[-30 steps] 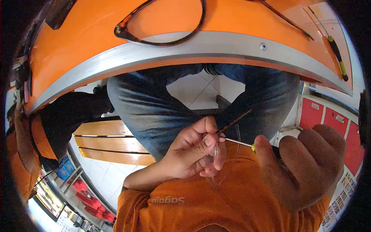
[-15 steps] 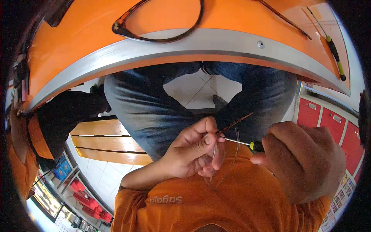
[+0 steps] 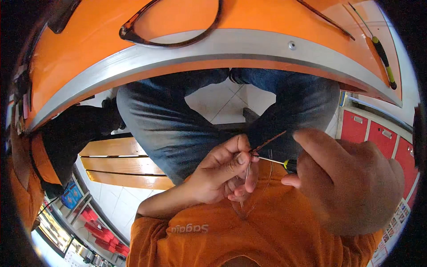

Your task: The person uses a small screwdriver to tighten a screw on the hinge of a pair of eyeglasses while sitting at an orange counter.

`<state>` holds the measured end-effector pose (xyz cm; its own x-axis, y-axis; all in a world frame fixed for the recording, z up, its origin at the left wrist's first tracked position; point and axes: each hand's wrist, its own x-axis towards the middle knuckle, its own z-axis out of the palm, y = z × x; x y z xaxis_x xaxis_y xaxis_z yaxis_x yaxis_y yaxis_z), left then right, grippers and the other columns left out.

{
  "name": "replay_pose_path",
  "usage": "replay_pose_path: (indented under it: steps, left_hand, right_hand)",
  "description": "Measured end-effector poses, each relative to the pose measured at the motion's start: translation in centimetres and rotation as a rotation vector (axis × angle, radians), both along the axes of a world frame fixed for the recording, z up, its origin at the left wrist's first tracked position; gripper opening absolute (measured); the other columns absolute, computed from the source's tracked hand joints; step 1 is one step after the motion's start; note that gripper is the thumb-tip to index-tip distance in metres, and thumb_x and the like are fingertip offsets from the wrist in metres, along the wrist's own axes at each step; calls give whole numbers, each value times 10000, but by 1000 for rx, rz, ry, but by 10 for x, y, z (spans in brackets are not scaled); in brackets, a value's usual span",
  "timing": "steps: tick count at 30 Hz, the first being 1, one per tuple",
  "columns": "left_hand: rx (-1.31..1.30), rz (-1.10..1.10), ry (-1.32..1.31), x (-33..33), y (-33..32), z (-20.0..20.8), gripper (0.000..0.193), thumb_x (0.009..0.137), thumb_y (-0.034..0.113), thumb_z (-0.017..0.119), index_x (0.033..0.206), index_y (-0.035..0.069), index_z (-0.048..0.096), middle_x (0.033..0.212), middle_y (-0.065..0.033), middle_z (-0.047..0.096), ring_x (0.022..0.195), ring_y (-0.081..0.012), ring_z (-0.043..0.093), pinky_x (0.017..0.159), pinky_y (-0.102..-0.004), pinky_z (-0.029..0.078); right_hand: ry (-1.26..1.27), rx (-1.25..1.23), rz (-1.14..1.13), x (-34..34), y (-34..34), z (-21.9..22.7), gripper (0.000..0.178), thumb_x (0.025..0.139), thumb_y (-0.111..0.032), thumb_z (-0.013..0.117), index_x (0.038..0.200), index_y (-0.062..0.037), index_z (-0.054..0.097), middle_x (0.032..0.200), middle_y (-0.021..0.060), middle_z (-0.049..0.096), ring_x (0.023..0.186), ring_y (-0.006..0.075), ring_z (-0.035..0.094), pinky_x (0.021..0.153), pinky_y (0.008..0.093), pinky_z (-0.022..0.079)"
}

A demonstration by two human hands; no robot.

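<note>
Over my lap, my left hand (image 3: 229, 171) pinches a small eyeglasses part, whose thin brown speckled bar (image 3: 269, 142) sticks out up and to the right. See-through edges, perhaps a lens or clear frame, hang below my fingers, too faint to make out. My right hand (image 3: 351, 182) grips a small screwdriver (image 3: 291, 165) with a black and yellow-green handle. Its thin metal shaft points left, and the tip meets the part at my left fingertips. The exact contact point is hidden there.
On the orange table lie a tortoiseshell eyeglasses frame (image 3: 178, 45), a loose temple arm (image 3: 327, 20) and a second screwdriver (image 3: 384, 62). A metal strip (image 3: 249, 42) edges the table. A wooden slatted bench (image 3: 120, 162) is at left; red drawers (image 3: 353, 126) stand at right.
My right hand has turned slightly on the screwdriver, its index finger now reaching further left. The left hand keeps its pinch. The table items sit slightly higher and further left in view.
</note>
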<state>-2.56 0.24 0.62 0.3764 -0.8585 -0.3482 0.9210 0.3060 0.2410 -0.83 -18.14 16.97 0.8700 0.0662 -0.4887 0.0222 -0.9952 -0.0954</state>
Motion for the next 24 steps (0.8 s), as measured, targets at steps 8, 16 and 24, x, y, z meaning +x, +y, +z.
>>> replay_pose_path:
  steps: [8,16,24]
  left_hand:
    - [5,1,54,-1,-1,-1,178,1027,282,436,1014,105,415,720,-107,576,488,-133,471,403,-231,303]
    - [45,-34,44,1,0,1,179,1024,290,444,1013,113,414,720,-98,577,472,-133,459,397,-232,304]
    - [29,-28,96,-2,0,-1,202,1024,303,441,1030,103,418,722,-102,574,473,-141,462,399,-240,311]
  right_hand:
    - [49,20,-21,5,3,2,288,754,-269,723,954,-70,662,714,48,670,559,210,662,435,369,482]
    - [-53,-51,89,-1,2,-4,265,717,-264,741,853,-66,629,810,61,664,574,214,654,421,395,476]
    - [-28,-33,319,-10,-13,-8,295,651,-323,756,761,-104,591,941,45,669,627,201,662,449,355,482]
